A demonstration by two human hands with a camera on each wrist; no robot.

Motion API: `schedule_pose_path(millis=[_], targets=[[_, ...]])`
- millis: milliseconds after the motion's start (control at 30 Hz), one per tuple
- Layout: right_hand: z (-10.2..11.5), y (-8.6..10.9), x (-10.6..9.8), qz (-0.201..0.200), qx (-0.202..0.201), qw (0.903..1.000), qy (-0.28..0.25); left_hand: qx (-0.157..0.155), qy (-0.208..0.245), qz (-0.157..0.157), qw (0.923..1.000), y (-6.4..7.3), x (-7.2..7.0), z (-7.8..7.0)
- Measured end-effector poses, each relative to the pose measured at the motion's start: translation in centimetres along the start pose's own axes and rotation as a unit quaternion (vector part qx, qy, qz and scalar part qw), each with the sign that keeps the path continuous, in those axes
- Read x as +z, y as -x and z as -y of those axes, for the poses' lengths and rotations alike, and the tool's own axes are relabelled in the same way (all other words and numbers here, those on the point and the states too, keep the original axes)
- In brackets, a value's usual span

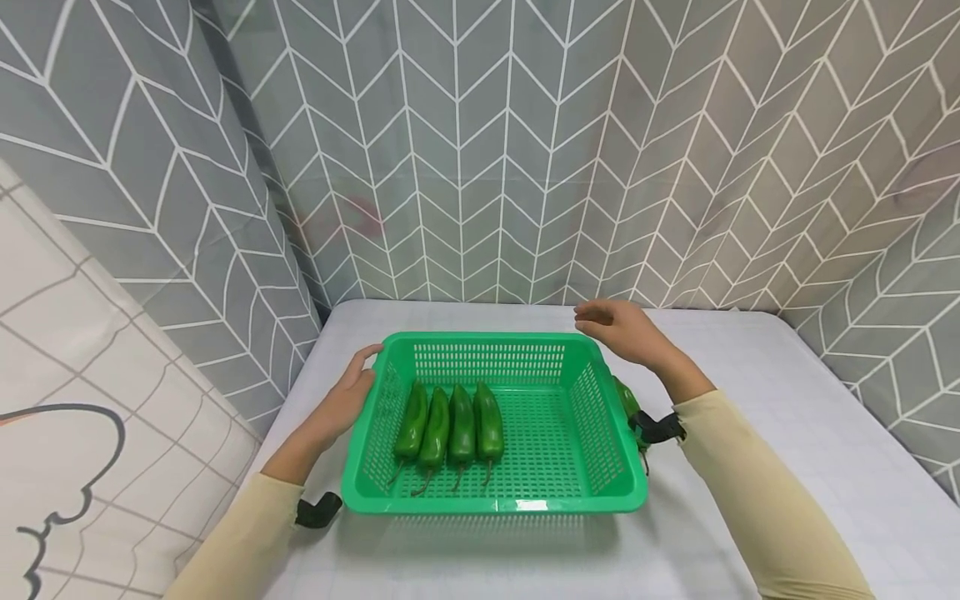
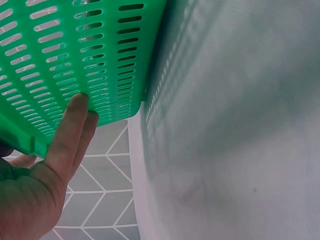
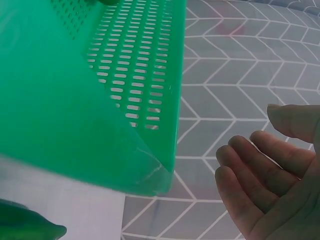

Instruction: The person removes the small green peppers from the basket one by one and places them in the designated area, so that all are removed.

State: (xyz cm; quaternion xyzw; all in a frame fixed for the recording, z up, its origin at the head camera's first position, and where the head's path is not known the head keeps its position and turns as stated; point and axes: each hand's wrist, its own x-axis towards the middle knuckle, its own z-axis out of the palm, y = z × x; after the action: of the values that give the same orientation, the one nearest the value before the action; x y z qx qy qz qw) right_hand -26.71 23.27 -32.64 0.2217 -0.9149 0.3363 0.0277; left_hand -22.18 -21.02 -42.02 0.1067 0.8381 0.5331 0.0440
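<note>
A green plastic basket (image 1: 495, 505) with slotted walls stands on the white-covered table. Inside, on its left half, several green chili peppers (image 1: 461, 425) lie side by side, stems toward me. My left hand (image 1: 345, 404) is at the basket's left side; in the left wrist view its straight fingers (image 2: 72, 127) touch the outer wall below the rim. Off the basket, my right hand (image 1: 618, 329) hovers by the far right corner, fingers loosely bent and nothing in them. Another green pepper (image 1: 627, 398) lies outside the right wall, partly hidden by the basket and wrist strap.
White cloth (image 1: 750, 400) covers the table, its far edge meeting a grey chevron-patterned curtain (image 1: 525, 167). On the left hangs a white sheet with grid lines (image 1: 75, 333). Black straps (image 1: 318, 510) sit at both wrists.
</note>
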Motion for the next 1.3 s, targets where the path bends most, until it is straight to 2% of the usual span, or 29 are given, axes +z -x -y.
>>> schedule_pose_path(millis=[700,933,1067,1300], targets=[[1.3,-0.9,1.4,0.013,-0.014,0.9993,-0.033,-0.002,0.008,0.001,1.0000,0.2,0.0,-0.4],[2.2,-1.9,2.0,0.027,-0.040,0.9983,-0.034,0.003,-0.006,-0.008,0.9999,0.3,-0.6,-0.5],[2.4,-2.1,1.9,0.025,-0.035,0.9986,-0.029,0.012,-0.001,0.004,0.9999,0.0,-0.5,-0.4],[2.6,-1.9,2.3,0.032,-0.032,0.9981,-0.043,-0.007,0.006,0.003,1.0000,-0.1,0.0,-0.1]])
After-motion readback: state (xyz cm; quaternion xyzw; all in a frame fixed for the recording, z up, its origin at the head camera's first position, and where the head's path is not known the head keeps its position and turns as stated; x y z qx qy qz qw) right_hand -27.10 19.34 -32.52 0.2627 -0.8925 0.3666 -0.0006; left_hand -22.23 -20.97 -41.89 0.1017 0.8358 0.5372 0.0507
